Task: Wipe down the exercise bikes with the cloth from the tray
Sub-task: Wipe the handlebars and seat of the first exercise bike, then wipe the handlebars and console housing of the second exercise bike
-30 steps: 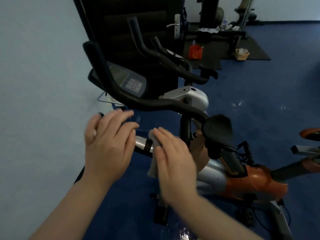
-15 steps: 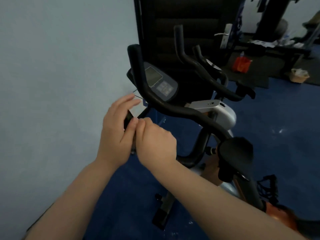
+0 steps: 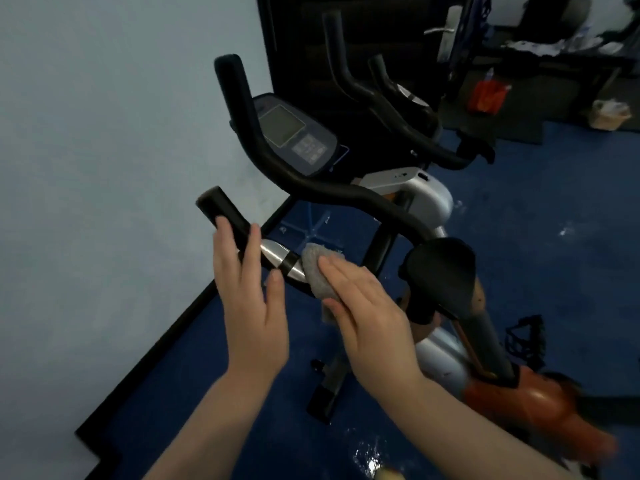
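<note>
The near exercise bike has black handlebars (image 3: 332,192), a blue console (image 3: 294,136) and an orange and silver body (image 3: 540,400). My right hand (image 3: 367,306) presses a grey cloth (image 3: 315,268) against the lower handlebar grip, just right of its silver sensor band (image 3: 277,258). My left hand (image 3: 252,303) wraps loosely around the black foam end of that grip (image 3: 221,209), fingers behind it and thumb in front. A black elbow pad (image 3: 440,268) sits to the right of the cloth.
A pale wall (image 3: 104,168) runs close on the left, with a black skirting along the blue floor (image 3: 554,237). A second bike's handlebars (image 3: 381,109) stand behind. Far back are a dark mat, a red bag (image 3: 488,91) and a small basket (image 3: 609,114).
My right hand slid with the cloth from the grip's end, next to my left hand, rightward past the silver band. The cloth shows again. The view shifted to the left.
</note>
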Action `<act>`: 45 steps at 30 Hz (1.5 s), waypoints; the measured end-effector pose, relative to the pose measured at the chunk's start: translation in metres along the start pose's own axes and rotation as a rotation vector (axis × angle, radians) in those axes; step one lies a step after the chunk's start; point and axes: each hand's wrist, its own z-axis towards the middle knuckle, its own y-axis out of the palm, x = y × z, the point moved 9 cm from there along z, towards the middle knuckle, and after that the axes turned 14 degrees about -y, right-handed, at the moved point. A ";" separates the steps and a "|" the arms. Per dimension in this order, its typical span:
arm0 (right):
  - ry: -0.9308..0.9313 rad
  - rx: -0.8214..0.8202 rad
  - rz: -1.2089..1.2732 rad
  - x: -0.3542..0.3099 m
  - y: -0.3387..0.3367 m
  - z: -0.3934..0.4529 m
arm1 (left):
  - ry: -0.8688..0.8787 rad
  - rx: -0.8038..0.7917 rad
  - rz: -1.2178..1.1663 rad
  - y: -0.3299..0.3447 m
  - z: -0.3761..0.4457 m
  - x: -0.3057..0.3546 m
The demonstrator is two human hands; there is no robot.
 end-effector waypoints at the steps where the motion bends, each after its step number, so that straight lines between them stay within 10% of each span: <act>1: 0.006 0.050 0.006 -0.001 -0.005 -0.009 | 0.014 -0.065 -0.016 0.006 -0.011 -0.003; 7: 0.148 0.007 -0.093 -0.004 -0.002 -0.095 | -0.057 -0.460 -0.055 0.040 -0.078 -0.042; 12: 0.624 -0.222 -0.182 0.024 -0.003 -0.217 | -0.130 -0.939 0.143 0.110 -0.150 -0.076; 21: 1.079 -0.117 -0.362 0.009 -0.125 -0.403 | 0.235 -1.368 0.295 0.221 -0.309 0.023; 27: 1.246 -0.123 -0.520 0.004 -0.217 -0.521 | 0.472 -1.494 0.366 0.289 -0.428 0.104; 45: 1.477 -0.009 -0.566 0.100 -0.441 -0.714 | 0.415 -1.604 0.518 0.480 -0.613 0.248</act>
